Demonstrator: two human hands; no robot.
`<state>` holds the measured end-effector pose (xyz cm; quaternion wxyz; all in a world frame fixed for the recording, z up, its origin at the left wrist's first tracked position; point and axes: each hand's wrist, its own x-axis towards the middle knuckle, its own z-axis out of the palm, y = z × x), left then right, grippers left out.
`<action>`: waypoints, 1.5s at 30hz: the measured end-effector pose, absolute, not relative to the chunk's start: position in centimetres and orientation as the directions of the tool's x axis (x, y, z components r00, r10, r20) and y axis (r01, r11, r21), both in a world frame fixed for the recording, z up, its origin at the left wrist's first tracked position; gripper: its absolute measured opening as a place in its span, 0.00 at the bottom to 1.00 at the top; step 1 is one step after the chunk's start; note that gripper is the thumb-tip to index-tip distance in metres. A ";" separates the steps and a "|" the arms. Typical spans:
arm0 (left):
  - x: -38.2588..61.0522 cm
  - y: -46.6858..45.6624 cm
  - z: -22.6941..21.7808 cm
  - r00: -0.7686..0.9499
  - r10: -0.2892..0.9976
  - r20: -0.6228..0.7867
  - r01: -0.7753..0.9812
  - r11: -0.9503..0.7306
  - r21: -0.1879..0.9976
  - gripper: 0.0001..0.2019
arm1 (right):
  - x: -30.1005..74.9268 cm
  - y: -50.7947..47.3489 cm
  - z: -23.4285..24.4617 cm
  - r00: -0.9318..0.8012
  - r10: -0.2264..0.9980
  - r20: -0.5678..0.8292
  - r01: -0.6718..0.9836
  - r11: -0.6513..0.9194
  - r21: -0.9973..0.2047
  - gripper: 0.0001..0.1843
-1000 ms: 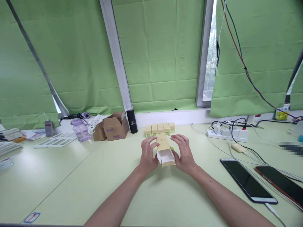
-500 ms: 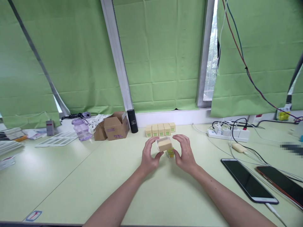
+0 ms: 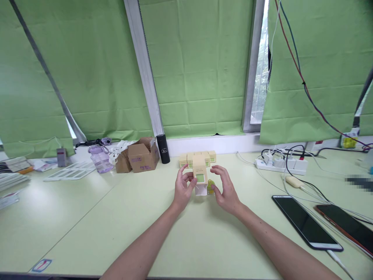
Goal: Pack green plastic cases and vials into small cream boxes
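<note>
My left hand [image 3: 182,188] grips a small tan carton [image 3: 200,174] with a green label, held upright above the pale green desk [image 3: 96,217], its white flaps open at the bottom. My right hand [image 3: 223,188] sits just right of it, its fingertips pinching a small yellow-green item [image 3: 210,186] beside the carton's open end. Behind the hands, a row of several matching tan cartons [image 3: 198,158] stands near the window sill.
Two phones [image 3: 304,222] [image 3: 346,229] lie at right, with a power strip [image 3: 281,163] and tangled cables behind. A black cylinder [image 3: 162,149], brown cardboard boxes [image 3: 140,156] and a purple bottle [image 3: 100,158] stand at the back left. Papers [image 3: 11,182] lie far left.
The carton went from lying with its open end toward me to standing upright, label facing me. The yellow-green item came into view under it, and my right fingers closed on it.
</note>
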<state>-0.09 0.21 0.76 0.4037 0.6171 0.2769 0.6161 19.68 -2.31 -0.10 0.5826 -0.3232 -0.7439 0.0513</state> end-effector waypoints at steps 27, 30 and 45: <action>-0.1 0.0 0.6 0.130 0.812 0.569 -0.078 -0.564 0.822 0.24 | 19.3 -2.4 -0.1 -0.114 0.699 0.706 0.134 0.715 -0.686 0.20; -0.3 -0.2 0.6 0.144 0.760 0.634 0.027 -0.644 0.765 0.23 | 19.3 -2.3 -0.1 -0.096 0.728 0.679 0.083 0.685 -0.724 0.19; -0.2 -0.2 0.4 0.225 0.680 0.698 0.115 -0.730 0.674 0.18 | 19.3 -2.3 -0.2 -0.110 0.725 0.680 0.056 0.688 -0.724 0.23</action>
